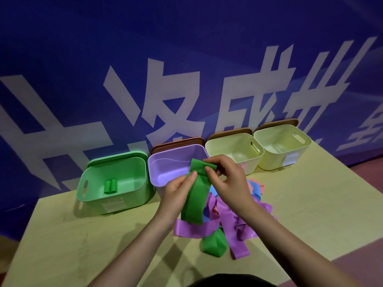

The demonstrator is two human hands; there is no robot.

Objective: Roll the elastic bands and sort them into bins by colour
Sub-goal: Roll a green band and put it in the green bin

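A green elastic band (194, 195) is hanging above the table (83, 235), in front of the purple bin (165, 168). The right hand (226, 179) is pinching its folded top end; the left hand (178, 191) is pinching its edge just below. Two green rolls (110, 186) are lying in the green bin (124, 195).

four bins (112, 183), two green rolls (110, 186)

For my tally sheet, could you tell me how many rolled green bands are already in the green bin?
2: both rolled green bands lie side by side, touching, on the floor of the green bin. Its near wall may hide more.
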